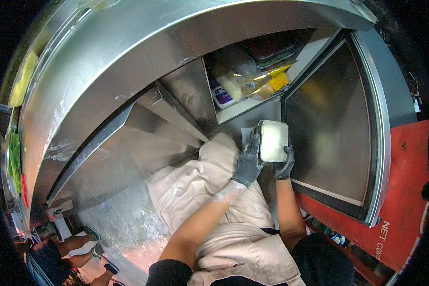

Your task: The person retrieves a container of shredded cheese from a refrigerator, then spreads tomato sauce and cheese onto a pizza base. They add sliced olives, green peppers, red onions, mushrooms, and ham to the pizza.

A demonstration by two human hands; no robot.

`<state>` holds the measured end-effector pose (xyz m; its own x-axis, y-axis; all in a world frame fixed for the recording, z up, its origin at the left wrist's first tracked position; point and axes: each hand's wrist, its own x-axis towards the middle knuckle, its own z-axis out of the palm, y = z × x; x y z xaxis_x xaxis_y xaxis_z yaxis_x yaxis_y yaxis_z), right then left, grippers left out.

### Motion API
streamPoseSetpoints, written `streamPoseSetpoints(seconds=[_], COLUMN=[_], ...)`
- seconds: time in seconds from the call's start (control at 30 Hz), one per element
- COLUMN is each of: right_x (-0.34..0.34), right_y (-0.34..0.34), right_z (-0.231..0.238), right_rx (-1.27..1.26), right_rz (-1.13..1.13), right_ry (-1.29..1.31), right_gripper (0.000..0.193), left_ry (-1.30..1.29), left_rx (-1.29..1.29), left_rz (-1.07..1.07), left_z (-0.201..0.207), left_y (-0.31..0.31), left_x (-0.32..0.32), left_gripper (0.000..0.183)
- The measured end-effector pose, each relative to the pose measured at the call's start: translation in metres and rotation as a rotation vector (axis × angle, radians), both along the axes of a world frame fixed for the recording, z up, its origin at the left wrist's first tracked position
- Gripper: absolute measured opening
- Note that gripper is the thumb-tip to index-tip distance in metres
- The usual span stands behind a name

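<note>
A rectangular tub [274, 141] with rounded corners and a dark side wall is held up in front of the opening of a steel cabinet. Its face is white; whether that is a lid or the contents I cannot tell. My left hand [248, 165], in a dark glove, grips the tub's left side. On its lower right corner, my right hand [284, 163], gloved too, closes with the thumb over the edge. White powder dusts my left wrist. Just beyond the tub, clear bags, a yellow package [274, 84] and a white container with a purple label [221, 97] sit inside the cabinet.
The cabinet door [330, 119] hangs open at the right, beside a red panel [405, 176]. A long steel counter [105, 40] curves overhead. Green leaves [15, 159] lie at far left. Another person's legs [78, 243] show at lower left, above the whitish floor [124, 224].
</note>
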<state>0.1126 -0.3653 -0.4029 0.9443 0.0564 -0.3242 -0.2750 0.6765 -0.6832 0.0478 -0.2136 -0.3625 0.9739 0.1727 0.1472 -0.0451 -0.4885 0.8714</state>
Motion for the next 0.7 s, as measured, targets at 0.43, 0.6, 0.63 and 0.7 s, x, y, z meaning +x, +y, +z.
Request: streamPoseSetpoints(seconds=[0.43, 0.6, 0.63, 0.7], right_x=[-0.005, -0.008, -0.008, -0.008], right_y=[-0.005, -0.009, -0.009, -0.010], right_z=[0.024, 0.028, 0.027, 0.026], right_rx=[-0.141, 0.043, 0.075, 0.092], right_rz=[-0.036, -0.009, -0.006, -0.006], right_ry=[-0.177, -0.212, -0.194, -0.193], right_gripper=[0.089, 0.086, 0.086, 0.084], left_ry=[-0.051, -0.110, -0.125, -0.150], left_rx=[0.219, 0.308, 0.313, 0.345], left_rz=[0.028, -0.006, -0.007, -0.001], left_z=[0.002, 0.005, 0.006, 0.006], left_y=[-0.001, -0.003, -0.003, -0.003], left_x=[-0.003, -0.003, -0.003, -0.002], left_gripper=[0.088, 0.089, 0.089, 0.090])
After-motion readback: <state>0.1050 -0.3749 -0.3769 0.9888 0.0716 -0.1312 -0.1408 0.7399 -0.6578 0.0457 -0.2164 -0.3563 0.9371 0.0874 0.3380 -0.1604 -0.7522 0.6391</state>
